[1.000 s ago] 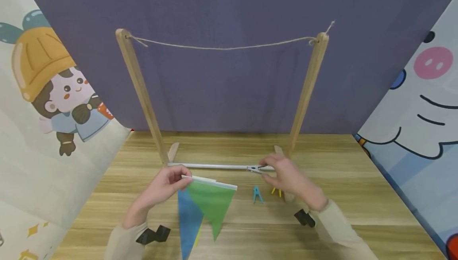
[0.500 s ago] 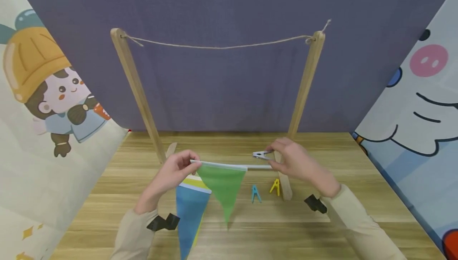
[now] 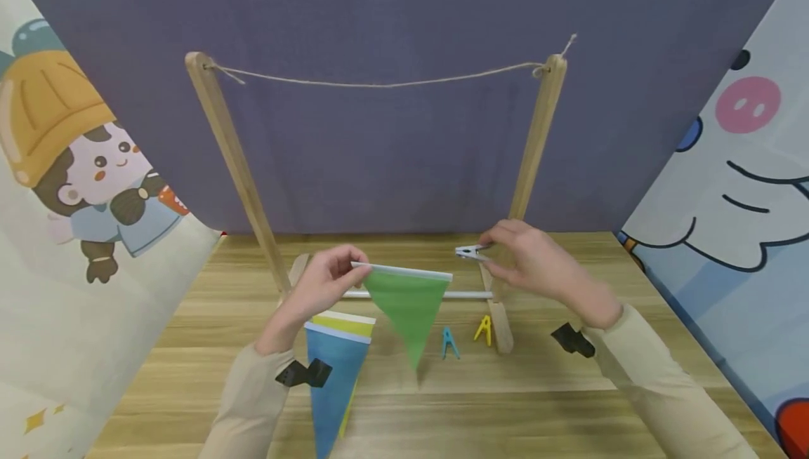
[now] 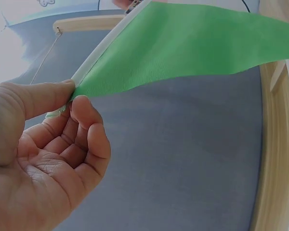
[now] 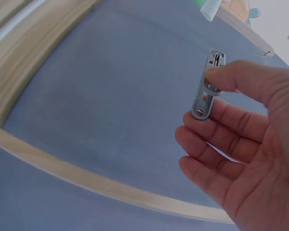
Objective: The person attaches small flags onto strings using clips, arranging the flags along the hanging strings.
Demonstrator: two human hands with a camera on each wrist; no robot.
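Note:
Between thumb and fingers my left hand point(image 3: 325, 280) pinches the top left corner of a green triangular pennant point(image 3: 409, 308). The pennant hangs point down in the air, its white-edged top tilting slightly down to the right. My right hand point(image 3: 534, 259) pinches a grey clothespin point(image 3: 470, 252) by its handle end, a little above and right of the pennant's free corner. In the right wrist view the thumb lies over the clothespin point(image 5: 209, 86). Clothespin and pennant are apart. Higher up, a string point(image 3: 379, 85) sags between two wooden posts.
A blue pennant point(image 3: 338, 375) lies over a yellow pennant point(image 3: 344, 323) on the wooden table point(image 3: 537, 410). A blue clothespin point(image 3: 449, 342) and a yellow clothespin point(image 3: 484, 330) lie near the right foot of the frame. The left post point(image 3: 234, 157), right post point(image 3: 537, 140) and a white bar point(image 3: 468, 295) surround the hands' area.
My left hand has lifted the green pennant up and right, away from the blue and yellow ones. My right hand has raised the grey clothespin from near the white bar.

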